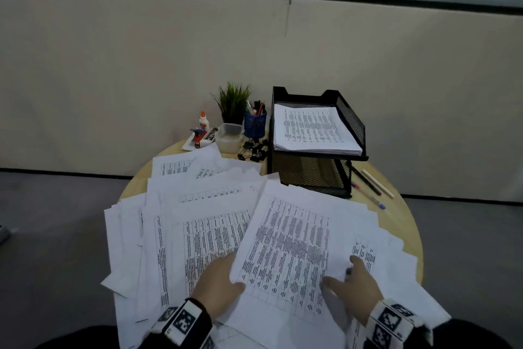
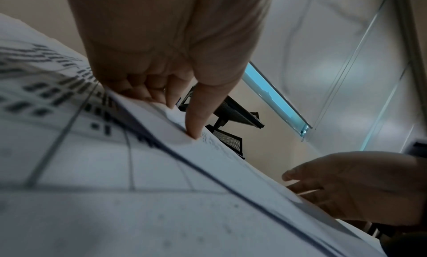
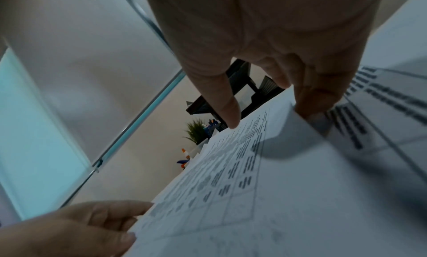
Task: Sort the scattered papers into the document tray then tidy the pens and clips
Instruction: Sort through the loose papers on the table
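Printed sheets (image 1: 198,224) lie scattered over a round wooden table (image 1: 402,215). My left hand (image 1: 218,278) pinches the left edge of the top printed sheet (image 1: 285,249); in the left wrist view its thumb (image 2: 196,118) presses on top and the fingers curl beneath. My right hand (image 1: 359,289) holds the same sheet's right edge, with the thumb (image 3: 221,96) above and the fingers (image 3: 316,100) tucked under the lifted edge. A black mesh document tray (image 1: 351,122) stands at the back right, with a paper stack in its top tier. Loose pens (image 1: 370,181) lie beside it and black binder clips (image 1: 253,149) in front of it.
A blue pen cup (image 1: 254,122), a small potted plant (image 1: 233,102), a clear plastic box (image 1: 229,136), a glue bottle (image 1: 203,121) and a stapler (image 1: 199,138) crowd the table's back left. Grey floor surrounds the table, with a beige wall behind.
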Motion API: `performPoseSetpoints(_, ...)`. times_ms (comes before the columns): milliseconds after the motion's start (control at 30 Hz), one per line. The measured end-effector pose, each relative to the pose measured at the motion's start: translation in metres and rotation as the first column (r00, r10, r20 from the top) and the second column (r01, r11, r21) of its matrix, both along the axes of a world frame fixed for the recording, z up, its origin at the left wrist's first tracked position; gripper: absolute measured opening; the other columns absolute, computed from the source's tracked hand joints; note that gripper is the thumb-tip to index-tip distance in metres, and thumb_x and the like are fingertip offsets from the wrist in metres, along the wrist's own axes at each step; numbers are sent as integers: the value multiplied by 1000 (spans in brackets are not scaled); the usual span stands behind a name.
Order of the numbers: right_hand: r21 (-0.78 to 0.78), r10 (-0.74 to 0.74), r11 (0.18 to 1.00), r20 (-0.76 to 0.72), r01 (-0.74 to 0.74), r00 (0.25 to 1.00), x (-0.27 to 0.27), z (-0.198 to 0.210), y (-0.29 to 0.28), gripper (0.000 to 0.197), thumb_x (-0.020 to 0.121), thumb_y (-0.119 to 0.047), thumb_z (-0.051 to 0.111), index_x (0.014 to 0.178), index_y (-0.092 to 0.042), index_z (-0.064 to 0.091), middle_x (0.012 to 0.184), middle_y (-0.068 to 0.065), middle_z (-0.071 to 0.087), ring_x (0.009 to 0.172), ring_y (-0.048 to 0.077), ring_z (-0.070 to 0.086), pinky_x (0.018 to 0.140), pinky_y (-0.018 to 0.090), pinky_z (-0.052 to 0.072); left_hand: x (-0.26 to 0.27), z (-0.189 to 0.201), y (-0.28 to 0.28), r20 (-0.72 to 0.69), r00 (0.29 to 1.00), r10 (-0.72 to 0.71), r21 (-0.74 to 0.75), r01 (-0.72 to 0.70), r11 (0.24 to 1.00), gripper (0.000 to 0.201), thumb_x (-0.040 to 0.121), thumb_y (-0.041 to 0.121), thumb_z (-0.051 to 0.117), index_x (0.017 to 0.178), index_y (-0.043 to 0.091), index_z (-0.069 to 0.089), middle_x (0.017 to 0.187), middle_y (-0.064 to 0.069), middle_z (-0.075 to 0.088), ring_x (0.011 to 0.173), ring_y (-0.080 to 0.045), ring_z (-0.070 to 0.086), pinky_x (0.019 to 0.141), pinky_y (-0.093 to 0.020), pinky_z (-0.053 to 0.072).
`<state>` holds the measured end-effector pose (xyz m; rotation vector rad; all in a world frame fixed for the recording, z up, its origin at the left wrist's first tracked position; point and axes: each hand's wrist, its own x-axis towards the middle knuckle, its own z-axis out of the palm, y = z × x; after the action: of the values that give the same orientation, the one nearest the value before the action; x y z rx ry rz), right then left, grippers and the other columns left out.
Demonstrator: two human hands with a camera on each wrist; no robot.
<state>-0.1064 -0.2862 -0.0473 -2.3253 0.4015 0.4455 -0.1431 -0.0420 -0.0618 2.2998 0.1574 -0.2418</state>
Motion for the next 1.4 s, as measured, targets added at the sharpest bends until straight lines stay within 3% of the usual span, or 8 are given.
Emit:
performPoseSetpoints(100, 72, -73, 995, 30, 71, 997, 1, 7, -3, 77, 86, -14, 65, 147, -2, 20, 140, 18, 44, 110, 27, 53, 90, 29, 44, -1, -3, 1, 16, 1000, 3, -20, -2, 1000, 41, 87, 11, 63, 124, 24, 53, 90, 16, 50, 80, 2, 47, 67, -6, 42)
performPoseSetpoints(233, 102, -127, 987, 35, 123, 991, 7, 4, -16, 46, 84, -1, 61, 128, -2, 47, 104, 14, 62, 68, 13, 55, 49, 21, 43, 0, -7, 7, 36, 997, 68, 3, -68, 998, 33, 87, 26, 63, 120, 26, 59, 110, 9, 53, 104, -7, 52, 97, -21, 43)
performPoseSetpoints(333, -7, -119, 993, 23, 120, 993, 17, 3, -32, 3, 85, -6, 56, 88, -7, 55, 74, 7, 55, 63, 17, 51, 53, 27, 36, 6, -10, 22, 51, 983, 176, 132, -182, 974, 38, 85, 37, 63, 122, 29, 58, 127, 5, 50, 116, -13, 49, 105, -33, 40)
performPoseSetpoints(400, -58, -158, 986, 17, 159, 987, 21, 3, -46, 9, 85, -5, 52, 77, -8, 50, 72, 8, 53, 64, 21, 48, 58, 29, 37, 10, -10, 37, 36, 969, 246, 267, -246, 932, 48, 83, 42, 63, 128, 28, 52, 134, 0, 46, 122, -18, 45, 104, -36, 40)
performPoseSetpoints(633, -115, -168, 979, -8, 166, 986, 27, -8, -73, 11, 86, -4, 56, 94, 2, 52, 80, 11, 56, 73, 27, 52, 51, 25, 35, 14, -11, 71, -117, 869, 480, 402, -401, 823, 84, 69, 57, 70, 130, 8, 40, 131, -15, 43, 119, -32, 46, 96, -40, 46)
performPoseSetpoints(1000, -51, -163, 985, 13, 164, 987, 25, -20, -54, 40, 70, -8, 75, 98, 1, 48, 91, 17, 59, 81, 30, 57, 55, 29, 40, 12, -9, 74, 50, 830, 555, 86, -558, 826, 67, 76, 8, 71, 136, 7, 39, 128, -17, 51, 116, -31, 52, 95, -37, 43)
performPoseSetpoints(1167, 14, -116, 993, 37, 115, 993, 23, -25, -41, 52, 67, -10, 81, 102, -4, 44, 94, 15, 57, 83, 29, 56, 55, 29, 41, 8, -13, 74, 30, 839, 543, -103, -538, 837, 13, 85, 14, 64, 95, 6, 61, 103, -12, 67, 94, -28, 60, 87, -35, 48)
performPoseSetpoints(1400, 5, -91, 996, 83, 91, 992, 24, -30, -39, 46, 70, 3, 71, 105, -2, 41, 86, 13, 54, 80, 29, 53, 52, 28, 38, 11, -2, 93, 45, 728, 684, -566, -545, 618, 14, 84, 26, 63, 74, 19, 57, 81, -3, 58, 79, -18, 51, 90, -38, 44)
